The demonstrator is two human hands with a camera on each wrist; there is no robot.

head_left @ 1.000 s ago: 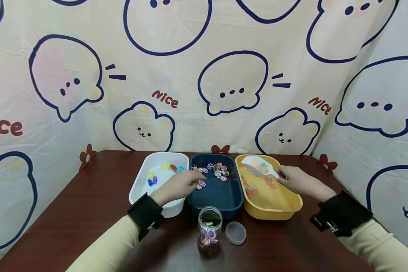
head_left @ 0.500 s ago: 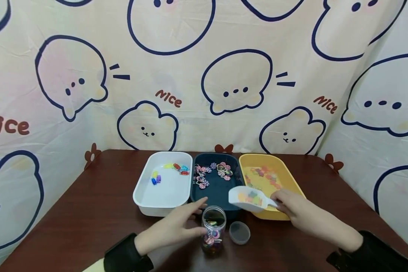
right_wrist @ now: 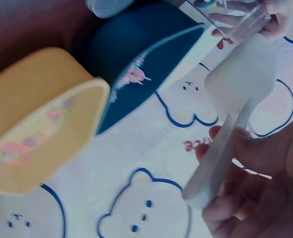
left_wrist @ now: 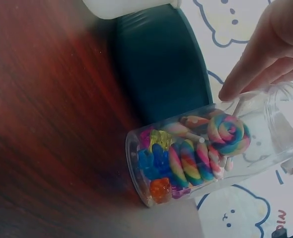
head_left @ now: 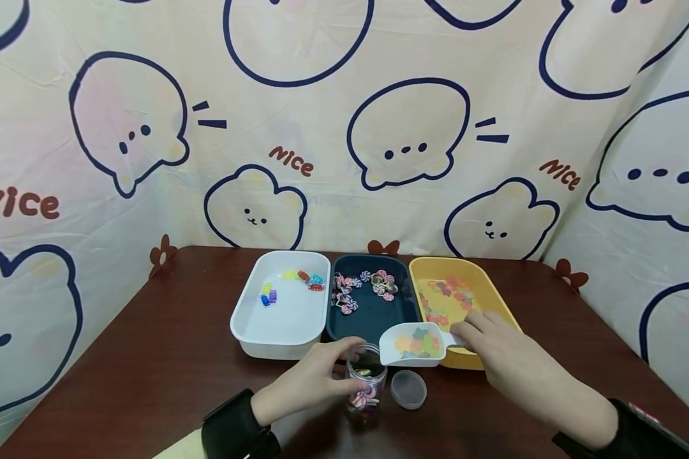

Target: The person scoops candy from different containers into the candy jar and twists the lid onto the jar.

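Note:
My left hand (head_left: 312, 377) holds a clear jar (left_wrist: 256, 144) near its top, fingers on one side and thumb on the other. The jar stands upright on the table with its mouth uncovered; swirled lollipop-shaped pieces (left_wrist: 228, 134) and small coloured gummy-bear-like pieces (left_wrist: 159, 158) fill its lower half. By its handle, my right hand (head_left: 508, 360) grips a white scoop (head_left: 387, 357) loaded with pale translucent coloured pieces (head_left: 422, 343). The scoop's front lip is right at the jar's rim. In the right wrist view the scoop's underside shows, with thumb and fingers around the handle.
A round clear lid (head_left: 409, 390) lies right of the jar. Behind stand three bins side by side: white (head_left: 281, 328) with small coloured pieces, dark blue (head_left: 387, 319) with swirl lollipops, yellow (head_left: 490, 299) with pale coloured pieces. A patterned cloth (head_left: 402, 134) hangs behind the table.
My right hand has carried the loaded scoop from the yellow bin left and toward me to the jar's mouth. My left hand has come from above the bins to hold the jar.

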